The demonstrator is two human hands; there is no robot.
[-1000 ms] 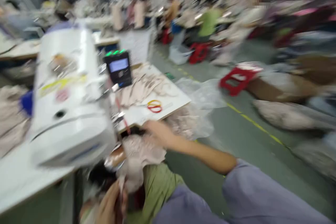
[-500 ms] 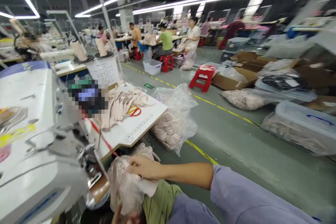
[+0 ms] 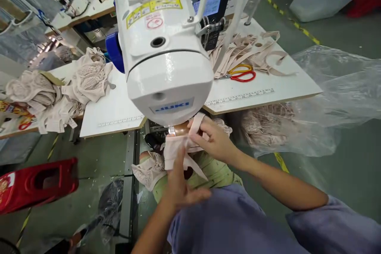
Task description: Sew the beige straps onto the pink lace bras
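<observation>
A pale beige lace garment (image 3: 150, 168) lies over my lap under the head of a white sewing machine (image 3: 169, 75). My right hand (image 3: 216, 143) pinches a light beige fabric strip (image 3: 196, 124) between thumb and fingers, just beside the machine's cylindrical arm. My left hand (image 3: 180, 184) rests against a flat pale fabric panel (image 3: 172, 151) of the garment, its fingers stretched and the thumb held apart. The machine head hides the needle area.
Scissors (image 3: 242, 74) with red and yellow handles lie by a pile of beige strips (image 3: 238, 49) on the right tabletop. Lace pieces (image 3: 89, 73) heap on the left table. A red stool (image 3: 38, 184) stands at left; a plastic bag of lace (image 3: 268, 125) sits at right.
My view has swung left and down to the sewing machine. The garment has moved from beside the machine to under its head, and both hands are now at it.
</observation>
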